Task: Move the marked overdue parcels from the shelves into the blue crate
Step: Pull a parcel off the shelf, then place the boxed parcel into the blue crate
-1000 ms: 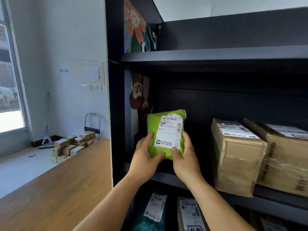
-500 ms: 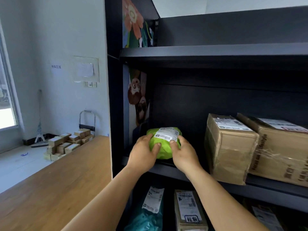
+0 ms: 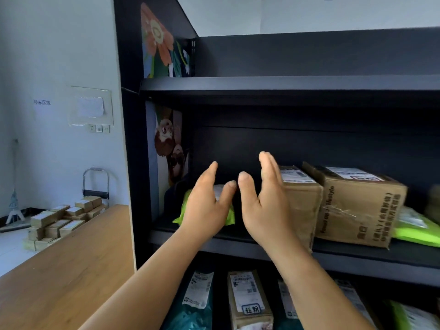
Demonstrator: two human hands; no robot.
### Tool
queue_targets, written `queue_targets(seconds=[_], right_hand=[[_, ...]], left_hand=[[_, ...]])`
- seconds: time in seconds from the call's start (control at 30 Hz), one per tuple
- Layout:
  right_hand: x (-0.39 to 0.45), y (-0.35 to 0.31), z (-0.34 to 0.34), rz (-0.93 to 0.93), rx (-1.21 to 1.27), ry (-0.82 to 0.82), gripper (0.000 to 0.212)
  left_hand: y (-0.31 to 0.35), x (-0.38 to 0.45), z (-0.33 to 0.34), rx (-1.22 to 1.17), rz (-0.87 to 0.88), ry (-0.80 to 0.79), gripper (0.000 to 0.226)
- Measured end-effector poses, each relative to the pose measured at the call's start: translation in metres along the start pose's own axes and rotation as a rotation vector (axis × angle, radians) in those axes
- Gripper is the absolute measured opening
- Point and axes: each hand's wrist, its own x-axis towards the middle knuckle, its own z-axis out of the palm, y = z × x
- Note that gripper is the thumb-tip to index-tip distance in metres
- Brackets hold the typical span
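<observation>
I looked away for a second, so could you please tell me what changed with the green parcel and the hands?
The green parcel, held upright a second ago, was laid down on the middle shelf and let go. The left hand and right hand are now open. The cardboard boxes stayed put.
</observation>
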Motion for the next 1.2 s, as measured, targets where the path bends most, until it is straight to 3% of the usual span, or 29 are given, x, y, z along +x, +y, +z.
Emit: queue_targets(seconds=[0.2, 0.5, 0.63, 0.77, 0.83, 0.97, 1.0, 1.1, 1.2], right_hand=[[0.01, 0.027, -0.043, 0.083, -0.134, 0.201, 0.059], [0.0, 0.056, -0.063, 0.384, -0.15, 0.038, 0.057], [-0.006, 0.053, -0.072, 0.371, -0.114, 0.099, 0.046], [-0.01, 0.054, -0.078, 0.35, -0.008, 0.213, 0.024], [-0.011, 0.055, -0.08, 0.36, 0.034, 0.23, 0.024], [-0.015, 0.06, -0.087, 0.446, 0.145, 0.13, 0.048], [-0.017, 0.061, -0.09, 0.464, 0.17, 0.084, 0.049], [-0.025, 0.062, -0.1, 0.48, 0.311, -0.07, 0.04], [-0.036, 0.06, -0.112, 0.505, 0.449, -0.19, 0.048]], left_hand=[[0.025, 0.003, 0.03, -0.057, 0.049, -0.09, 0.064], [0.044, 0.004, 0.068, -0.021, 0.111, -0.276, 0.053], [0.048, -0.005, 0.073, -0.053, 0.076, -0.219, 0.051], [0.056, -0.014, 0.075, -0.092, 0.04, -0.066, 0.026], [0.058, -0.018, 0.077, -0.123, -0.016, -0.017, 0.016], [0.068, -0.031, 0.073, -0.214, -0.182, -0.067, 0.051], [0.072, -0.036, 0.072, -0.239, -0.211, -0.084, 0.05], [0.085, -0.052, 0.069, -0.305, -0.243, -0.122, 0.019], [0.099, -0.071, 0.07, -0.349, -0.309, -0.131, 0.028]])
